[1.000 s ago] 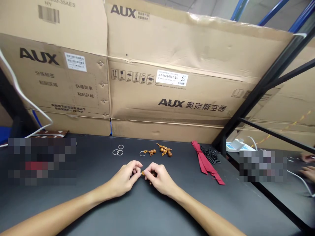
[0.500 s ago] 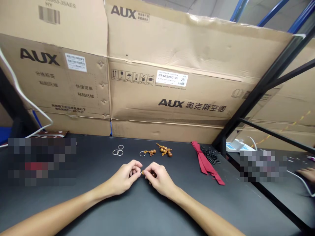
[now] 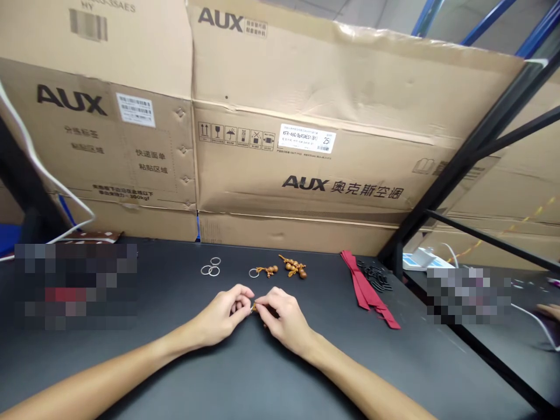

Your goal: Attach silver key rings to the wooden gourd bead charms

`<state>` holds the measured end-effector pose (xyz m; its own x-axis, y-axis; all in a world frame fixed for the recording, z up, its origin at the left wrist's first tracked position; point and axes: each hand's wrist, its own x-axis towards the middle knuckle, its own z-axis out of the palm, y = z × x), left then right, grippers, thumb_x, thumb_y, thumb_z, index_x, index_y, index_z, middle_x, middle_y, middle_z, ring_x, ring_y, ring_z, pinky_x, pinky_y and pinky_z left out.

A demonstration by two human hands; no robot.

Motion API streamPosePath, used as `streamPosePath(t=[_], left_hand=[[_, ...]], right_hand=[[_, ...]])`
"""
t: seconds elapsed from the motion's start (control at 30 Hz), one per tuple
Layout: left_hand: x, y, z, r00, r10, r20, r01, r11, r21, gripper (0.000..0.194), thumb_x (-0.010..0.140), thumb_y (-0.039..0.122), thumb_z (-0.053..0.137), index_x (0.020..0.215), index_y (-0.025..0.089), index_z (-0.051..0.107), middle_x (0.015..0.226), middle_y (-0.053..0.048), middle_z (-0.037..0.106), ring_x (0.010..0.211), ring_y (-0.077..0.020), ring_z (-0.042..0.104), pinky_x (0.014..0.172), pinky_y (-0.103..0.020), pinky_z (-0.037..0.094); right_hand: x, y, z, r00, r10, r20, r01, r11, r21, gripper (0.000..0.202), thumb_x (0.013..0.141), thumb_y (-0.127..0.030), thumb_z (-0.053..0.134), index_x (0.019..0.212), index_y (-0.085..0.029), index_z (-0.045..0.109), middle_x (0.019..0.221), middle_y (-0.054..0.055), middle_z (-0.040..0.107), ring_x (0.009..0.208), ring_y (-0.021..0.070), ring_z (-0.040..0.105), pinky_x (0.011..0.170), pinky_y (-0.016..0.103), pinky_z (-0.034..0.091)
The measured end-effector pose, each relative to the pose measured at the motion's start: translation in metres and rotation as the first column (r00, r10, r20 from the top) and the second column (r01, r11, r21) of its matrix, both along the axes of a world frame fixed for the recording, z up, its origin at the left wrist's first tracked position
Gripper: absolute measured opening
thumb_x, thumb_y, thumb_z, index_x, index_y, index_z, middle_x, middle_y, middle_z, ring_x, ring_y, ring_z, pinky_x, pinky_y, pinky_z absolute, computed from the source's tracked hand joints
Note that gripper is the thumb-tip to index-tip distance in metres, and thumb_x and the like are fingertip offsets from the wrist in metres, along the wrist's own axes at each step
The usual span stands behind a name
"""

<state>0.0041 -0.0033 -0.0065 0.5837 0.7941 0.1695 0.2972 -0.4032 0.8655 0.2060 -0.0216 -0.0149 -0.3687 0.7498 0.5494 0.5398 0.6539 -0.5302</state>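
My left hand (image 3: 226, 315) is closed in a pinch on a small metal key ring (image 3: 252, 311), of which only a sliver shows. Fingertip to fingertip with it, my right hand (image 3: 284, 321) pinches an orange-brown cord (image 3: 255, 306) at that ring. Most of whatever hangs from the cord is hidden by the right fingers. Just beyond the hands lies a wooden gourd charm (image 3: 272, 270) with its cord joined to another key ring (image 3: 254, 276). Further right is a small cluster of gourd charms (image 3: 295, 268). Three loose rings (image 3: 214, 275) rest to the left.
Red ribbon strips (image 3: 367, 294) and a pile of black pieces (image 3: 376, 277) lie at the right of the black table (image 3: 219, 379). Cardboard boxes (image 3: 306, 163) wall off the back. A black metal post (image 3: 437, 192) slants on the right, with another person's hand (image 3: 549, 310) beyond.
My right fingers have shifted slightly around the cord, and the brown beads beneath them are now more hidden. My left hand stays in place. At the far right, the other person's hand has moved.
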Motion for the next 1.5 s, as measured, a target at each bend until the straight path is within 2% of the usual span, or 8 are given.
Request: streamPosePath(t=[0.27, 0.4, 0.53, 0.77, 0.9, 1.1, 1.33, 1.5], left_hand=[[-0.002, -0.001, 0.002, 0.997, -0.013, -0.077, 0.023, 0.992, 0.123, 0.016, 0.098, 0.031, 0.043, 0.106, 0.020, 0.052, 0.084, -0.001, 0.056, 0.074, -0.0147, 0.052, 0.072, -0.027, 0.046], [-0.008, -0.002, 0.006, 0.981, -0.030, -0.193, 0.094, 0.938, 0.333, 0.014, 0.099, 0.024, 0.040, 0.102, 0.020, 0.052, 0.093, -0.004, 0.054, 0.082, -0.0170, 0.052, 0.078, -0.030, 0.046], [-0.013, 0.000, 0.008, 0.957, -0.072, -0.280, 0.192, 0.881, 0.432, 0.014, 0.098, 0.018, 0.039, 0.098, 0.020, 0.053, 0.093, -0.005, 0.054, 0.086, -0.0186, 0.051, 0.079, -0.030, 0.046], [-0.011, 0.001, 0.011, 0.949, -0.050, -0.311, 0.206, 0.847, 0.491, 0.016, 0.097, 0.015, 0.041, 0.094, 0.019, 0.056, 0.090, -0.005, 0.057, 0.086, -0.0196, 0.051, 0.079, -0.031, 0.045], [-0.011, 0.000, 0.008, 0.942, 0.018, -0.334, 0.178, 0.820, 0.545, 0.008, 0.095, 0.023, 0.051, 0.090, 0.019, 0.056, 0.088, -0.004, 0.059, 0.087, -0.0206, 0.050, 0.079, -0.033, 0.042], [-0.009, 0.001, 0.002, 0.928, 0.106, -0.356, 0.149, 0.772, 0.618, 0.016, 0.097, 0.023, 0.049, 0.085, 0.019, 0.058, 0.086, -0.005, 0.057, 0.087, -0.0218, 0.049, 0.076, -0.034, 0.039], [-0.010, 0.004, 0.004, 0.940, 0.035, -0.339, 0.186, 0.780, 0.597, 0.022, 0.098, 0.018, 0.042, 0.086, 0.019, 0.059, 0.091, -0.005, 0.054, 0.086, -0.0201, 0.047, 0.078, -0.033, 0.040], [-0.009, 0.001, 0.006, 0.944, 0.089, -0.318, 0.127, 0.792, 0.597, 0.013, 0.095, 0.026, 0.049, 0.089, 0.019, 0.058, 0.095, -0.005, 0.054, 0.088, -0.0211, 0.048, 0.079, -0.035, 0.042]], right_hand=[[0.002, 0.005, -0.002, 0.997, -0.035, 0.072, 0.033, 0.999, 0.023, 0.015, 0.091, -0.018, 0.054, 0.088, -0.021, 0.068, 0.072, 0.003, 0.064, 0.069, 0.0180, 0.055, 0.067, 0.031, 0.046], [0.004, 0.008, -0.004, 0.992, -0.026, 0.120, 0.024, 1.000, 0.020, 0.014, 0.090, -0.016, 0.053, 0.092, -0.020, 0.066, 0.074, 0.004, 0.064, 0.071, 0.0187, 0.053, 0.070, 0.033, 0.045], [0.006, 0.009, -0.006, 0.988, 0.006, 0.156, -0.008, 1.000, 0.013, 0.012, 0.089, -0.015, 0.053, 0.092, -0.020, 0.063, 0.077, 0.003, 0.062, 0.074, 0.0185, 0.053, 0.071, 0.032, 0.044], [0.006, 0.007, -0.002, 0.972, -0.020, 0.233, 0.018, 1.000, 0.010, 0.009, 0.087, -0.014, 0.055, 0.080, -0.020, 0.057, 0.080, 0.004, 0.058, 0.077, 0.0186, 0.050, 0.072, 0.032, 0.042], [0.005, 0.004, 0.001, 0.968, 0.016, 0.250, -0.012, 1.000, -0.017, 0.010, 0.089, -0.013, 0.053, 0.082, -0.020, 0.055, 0.080, 0.003, 0.057, 0.078, 0.0186, 0.050, 0.073, 0.032, 0.041], [0.004, 0.001, 0.003, 0.972, 0.047, 0.228, -0.039, 0.998, -0.039, 0.010, 0.090, -0.015, 0.053, 0.082, -0.020, 0.053, 0.080, 0.002, 0.058, 0.077, 0.0178, 0.050, 0.074, 0.033, 0.040], [0.004, 0.007, -0.001, 0.972, -0.067, 0.223, 0.078, 0.996, -0.039, 0.013, 0.089, -0.014, 0.054, 0.078, -0.019, 0.053, 0.080, 0.003, 0.058, 0.076, 0.0179, 0.050, 0.071, 0.032, 0.038], [0.004, 0.002, 0.003, 0.977, 0.010, 0.213, -0.001, 0.999, -0.044, 0.011, 0.090, -0.014, 0.055, 0.081, -0.020, 0.054, 0.079, 0.002, 0.058, 0.076, 0.0172, 0.051, 0.072, 0.031, 0.039]])
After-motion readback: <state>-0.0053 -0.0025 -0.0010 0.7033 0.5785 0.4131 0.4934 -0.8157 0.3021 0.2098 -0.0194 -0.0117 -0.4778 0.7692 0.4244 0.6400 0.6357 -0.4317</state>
